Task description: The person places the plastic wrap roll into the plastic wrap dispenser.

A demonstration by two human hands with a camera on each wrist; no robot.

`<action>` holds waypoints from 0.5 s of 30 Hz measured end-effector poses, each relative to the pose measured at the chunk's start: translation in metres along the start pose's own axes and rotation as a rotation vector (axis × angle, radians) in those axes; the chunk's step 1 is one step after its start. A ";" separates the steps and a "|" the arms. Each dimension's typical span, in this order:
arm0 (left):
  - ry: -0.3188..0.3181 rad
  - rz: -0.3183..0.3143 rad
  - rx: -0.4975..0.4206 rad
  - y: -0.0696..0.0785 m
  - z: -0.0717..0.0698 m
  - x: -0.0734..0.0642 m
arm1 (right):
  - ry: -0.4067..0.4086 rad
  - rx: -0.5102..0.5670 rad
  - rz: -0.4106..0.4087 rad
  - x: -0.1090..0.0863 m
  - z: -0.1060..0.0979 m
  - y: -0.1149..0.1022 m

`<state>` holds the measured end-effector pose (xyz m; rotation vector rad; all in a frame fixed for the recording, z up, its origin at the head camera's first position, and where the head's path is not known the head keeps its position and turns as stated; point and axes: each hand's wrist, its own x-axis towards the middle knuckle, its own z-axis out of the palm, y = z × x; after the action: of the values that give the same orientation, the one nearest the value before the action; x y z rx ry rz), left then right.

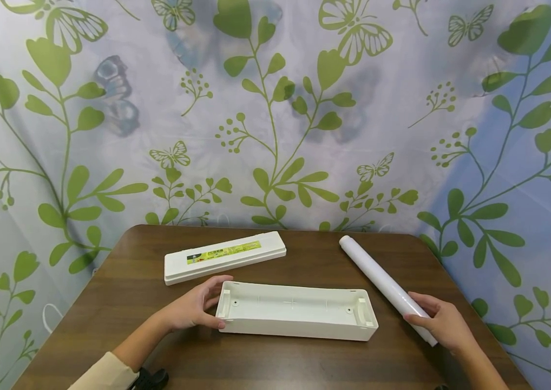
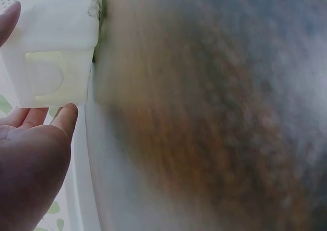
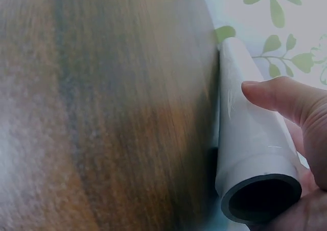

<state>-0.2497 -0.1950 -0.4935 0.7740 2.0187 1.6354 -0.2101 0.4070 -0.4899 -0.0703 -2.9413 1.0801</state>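
Here stood one brown table [image 1: 256, 360]; on it, one white box [image 1: 297, 329], left hand [image 1: 195, 306] pinching its end; one lid [image 1: 225, 259], behind; rightward, one white roll [image 1: 384, 283], right hand [image 1: 440, 320] gripping it: slackness might have let it roll.

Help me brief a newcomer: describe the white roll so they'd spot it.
On the brown table, look right of the open white box. The white roll slants there, near end in the right hand. Unlike the box and the labelled lid, it is round, with a hollow end.
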 end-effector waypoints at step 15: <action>-0.012 0.016 -0.037 -0.001 -0.001 0.000 | 0.057 0.000 0.012 -0.002 0.002 -0.004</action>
<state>-0.2504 -0.1963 -0.4943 0.7866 1.9731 1.6678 -0.2087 0.4027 -0.4890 -0.1173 -2.8940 1.0614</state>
